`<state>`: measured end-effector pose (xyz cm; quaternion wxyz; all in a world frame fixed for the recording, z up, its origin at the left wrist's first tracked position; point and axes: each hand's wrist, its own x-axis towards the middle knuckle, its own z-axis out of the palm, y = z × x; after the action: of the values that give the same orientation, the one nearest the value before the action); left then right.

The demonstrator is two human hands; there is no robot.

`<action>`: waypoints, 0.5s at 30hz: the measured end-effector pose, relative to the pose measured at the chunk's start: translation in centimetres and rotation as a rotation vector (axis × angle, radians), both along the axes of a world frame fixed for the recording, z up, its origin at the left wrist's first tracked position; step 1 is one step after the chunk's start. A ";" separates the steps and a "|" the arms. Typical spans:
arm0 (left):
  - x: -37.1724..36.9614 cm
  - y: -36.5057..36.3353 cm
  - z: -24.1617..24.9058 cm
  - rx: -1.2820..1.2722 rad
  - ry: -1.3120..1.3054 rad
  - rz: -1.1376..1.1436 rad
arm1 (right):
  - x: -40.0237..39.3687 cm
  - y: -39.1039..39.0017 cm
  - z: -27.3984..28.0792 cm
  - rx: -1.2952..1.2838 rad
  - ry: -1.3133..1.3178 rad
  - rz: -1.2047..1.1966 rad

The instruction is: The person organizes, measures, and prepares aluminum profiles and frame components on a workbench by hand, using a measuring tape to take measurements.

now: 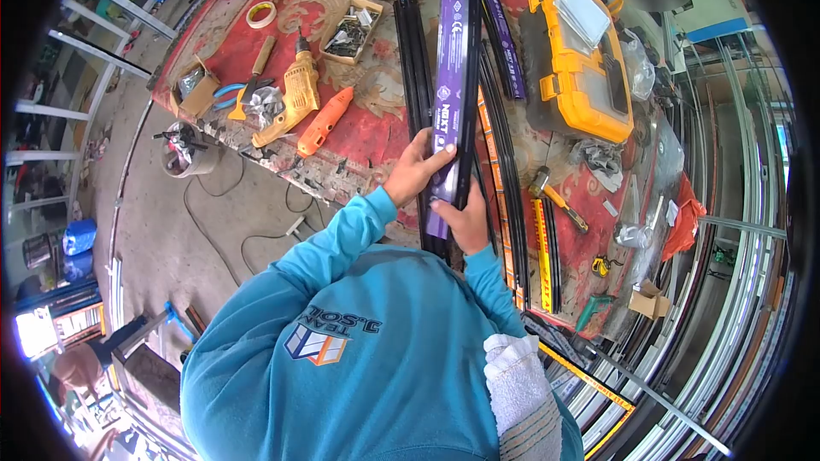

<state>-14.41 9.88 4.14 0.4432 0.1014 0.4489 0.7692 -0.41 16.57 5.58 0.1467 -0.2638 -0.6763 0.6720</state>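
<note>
Both my hands are on a long black metal profile (464, 77) covered on one face with purple printed film (448, 51). My left hand (417, 168) wraps round it from the left, with the thumb on the film. Lower down, my right hand (464, 220) grips the near end from the right side. The profile points away from me above the cluttered table. Several more black profiles (413, 60) lie just left of it, and others with orange-printed film (500, 171) lie to its right. A second purple-filmed profile (502, 38) lies behind.
On the table's left are an orange power tool (325, 122), a yellow drill (299, 85), a tape roll (260, 14) and a box of small hardware (351, 32). To the right are a yellow-lidded case (581, 60), a hammer (559, 201) and a tape measure (603, 266). Cables cross the floor.
</note>
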 end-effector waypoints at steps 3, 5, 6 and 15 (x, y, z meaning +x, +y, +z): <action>-0.1 -0.2 -0.2 -0.037 0.063 -0.094 | 1.6 0.9 0.0 -0.018 0.027 0.029; 0.2 -0.1 0.3 -0.006 0.023 -0.078 | 2.8 1.3 -0.1 -0.152 0.042 0.034; 0.3 -0.1 0.2 -0.025 0.027 -0.098 | 3.4 1.5 0.1 -0.202 0.005 0.039; 1.6 0.0 -1.3 0.027 -0.091 -0.242 | 6.5 2.2 -0.6 -0.371 -0.002 0.024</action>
<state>-12.85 9.92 2.82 0.5513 0.1256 0.4024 0.7200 6.04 18.76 4.96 0.0868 -0.2790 -0.5438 0.7867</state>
